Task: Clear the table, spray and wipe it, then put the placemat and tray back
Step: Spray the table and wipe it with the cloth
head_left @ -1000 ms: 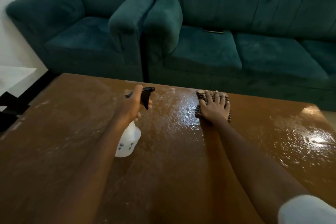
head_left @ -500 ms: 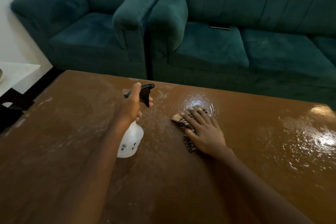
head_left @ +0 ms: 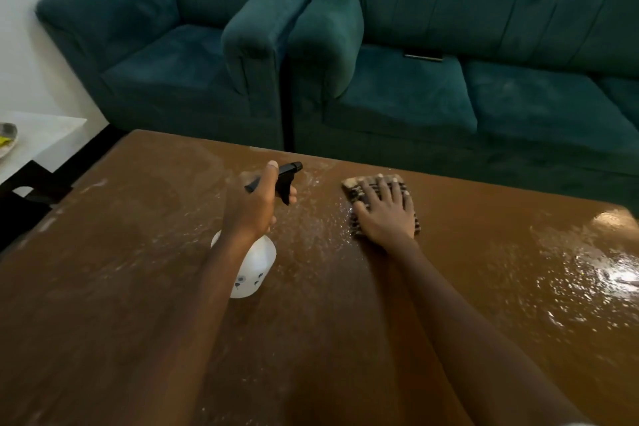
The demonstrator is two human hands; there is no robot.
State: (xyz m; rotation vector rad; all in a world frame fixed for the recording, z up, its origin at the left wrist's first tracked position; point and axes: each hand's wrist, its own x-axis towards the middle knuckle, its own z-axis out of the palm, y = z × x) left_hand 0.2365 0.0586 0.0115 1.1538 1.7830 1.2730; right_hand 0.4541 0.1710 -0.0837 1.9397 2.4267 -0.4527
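My right hand, flat and open, had pushed the checked cloth back toward the wet table's far edge. My left hand stayed closed around the spray bottle.

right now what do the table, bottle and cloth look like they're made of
Table: brown, glossy, probably varnished wood or laminate; the wet patches glare.
Bottle: translucent white plastic with a black plastic trigger head.
Cloth: woven fabric, dark and tan pattern, lying flat under the right hand.

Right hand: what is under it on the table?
The right hand lies flat, fingers spread, on a dark patterned cloth on the wet brown table. The cloth's edges show around the hand; its middle and the table beneath are covered.
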